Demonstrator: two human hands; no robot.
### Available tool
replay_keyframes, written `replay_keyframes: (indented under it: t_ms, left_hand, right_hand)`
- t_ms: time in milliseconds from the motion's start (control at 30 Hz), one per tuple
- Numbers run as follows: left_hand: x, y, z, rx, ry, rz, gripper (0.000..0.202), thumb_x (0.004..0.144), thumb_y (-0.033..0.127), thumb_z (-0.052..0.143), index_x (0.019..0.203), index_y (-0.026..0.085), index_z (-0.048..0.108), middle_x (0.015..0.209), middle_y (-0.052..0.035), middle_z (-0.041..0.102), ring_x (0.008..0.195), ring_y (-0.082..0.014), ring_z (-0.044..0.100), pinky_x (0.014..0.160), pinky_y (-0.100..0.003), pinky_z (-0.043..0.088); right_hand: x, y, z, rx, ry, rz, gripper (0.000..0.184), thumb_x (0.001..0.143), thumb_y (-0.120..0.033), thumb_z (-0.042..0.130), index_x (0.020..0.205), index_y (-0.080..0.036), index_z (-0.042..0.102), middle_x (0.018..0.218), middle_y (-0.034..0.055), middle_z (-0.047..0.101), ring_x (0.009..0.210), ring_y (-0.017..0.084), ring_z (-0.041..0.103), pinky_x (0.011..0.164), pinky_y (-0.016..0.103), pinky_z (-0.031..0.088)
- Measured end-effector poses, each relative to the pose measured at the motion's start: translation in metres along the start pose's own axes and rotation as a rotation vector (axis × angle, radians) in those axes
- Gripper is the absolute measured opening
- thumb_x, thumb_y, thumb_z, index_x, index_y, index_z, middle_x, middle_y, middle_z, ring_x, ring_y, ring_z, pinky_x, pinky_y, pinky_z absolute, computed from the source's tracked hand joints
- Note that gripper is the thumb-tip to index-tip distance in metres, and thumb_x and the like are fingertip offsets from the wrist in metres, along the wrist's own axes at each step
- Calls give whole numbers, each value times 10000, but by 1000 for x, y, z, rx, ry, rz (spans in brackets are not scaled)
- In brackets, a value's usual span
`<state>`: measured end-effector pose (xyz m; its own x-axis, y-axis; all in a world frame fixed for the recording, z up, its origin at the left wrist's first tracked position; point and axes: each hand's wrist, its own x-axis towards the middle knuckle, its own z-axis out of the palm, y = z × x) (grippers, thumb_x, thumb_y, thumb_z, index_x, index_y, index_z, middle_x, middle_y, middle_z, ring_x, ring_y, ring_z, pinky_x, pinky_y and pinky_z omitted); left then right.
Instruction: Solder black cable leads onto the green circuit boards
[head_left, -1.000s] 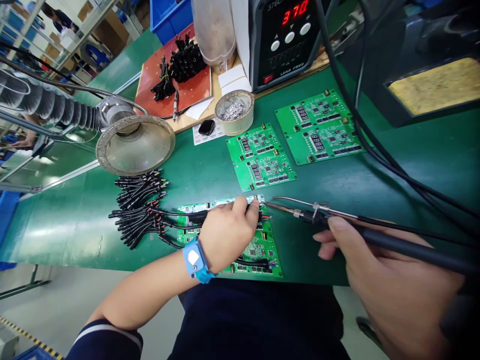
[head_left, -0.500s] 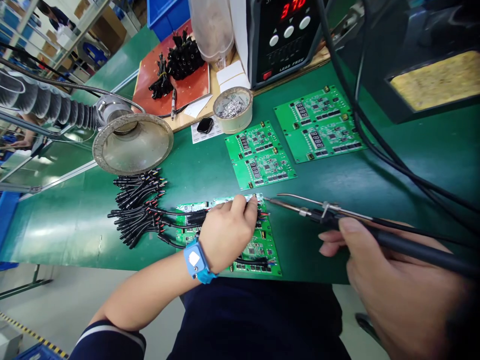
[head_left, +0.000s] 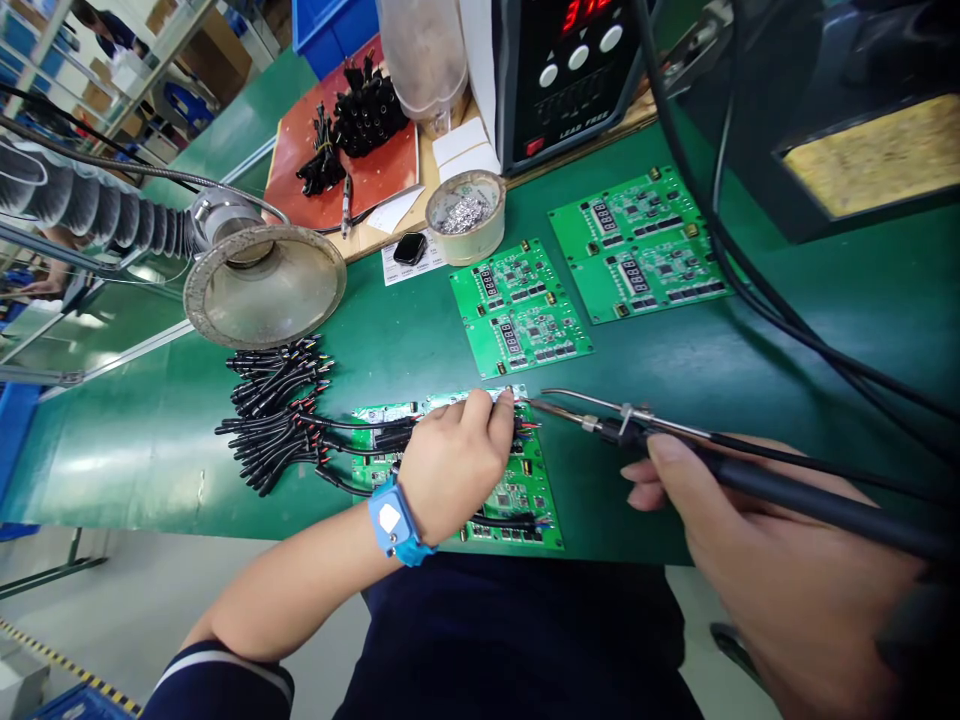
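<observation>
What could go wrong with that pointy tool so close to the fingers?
The soldering iron in the right hand has its tip right beside the left hand, so a small slip might burn the fingers. The heat could also melt the coloured wire ends on the circuit board. If the left hand moves, the wires might shift and end up joined badly.

Soldering iron [head_left: 787,497] gripped in right hand [head_left: 780,560], tip just beside green circuit board [head_left: 517,495] held down by left hand [head_left: 454,470].
</observation>
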<state>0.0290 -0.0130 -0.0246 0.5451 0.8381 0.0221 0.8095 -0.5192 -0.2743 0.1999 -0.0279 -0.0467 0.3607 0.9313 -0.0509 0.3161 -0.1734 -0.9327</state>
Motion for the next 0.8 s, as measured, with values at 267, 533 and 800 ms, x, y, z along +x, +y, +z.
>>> replay_keyframes:
  t_ms: [267, 533, 800]
  left_hand:
    - [0, -1, -1, 0, -11, -10, 315, 865, 96, 383, 1160, 98, 492, 848, -63, 532, 608, -143, 547, 512, -273, 473]
    - [0, -3, -1, -28, -40, -23, 312, 875, 125, 391, 1173, 134, 482, 864, -59, 530, 622, -143, 539, 522, -268, 465]
    - [1, -14, 5, -183, -37, -50, 260, 891, 191, 421, 1131, 209, 520, 884, -31, 543, 725, -150, 527, 611, -268, 463]
  right_hand:
    - [-2, 3, -1, 149, 78, 93, 187, 673, -353, 635, 719, -176, 595, 532, -9, 585, 417, 119, 546, 385, 210, 468]
    - [-1, 1, 1, 116, 87, 77, 194, 679, -356, 625, 688, -165, 594, 518, -1, 574, 415, 123, 539, 395, 232, 466]
    - [-1, 13, -3, 434, 284, 123, 149, 619, -257, 666, 669, -168, 557, 543, -24, 531, 411, 146, 515, 356, 293, 435]
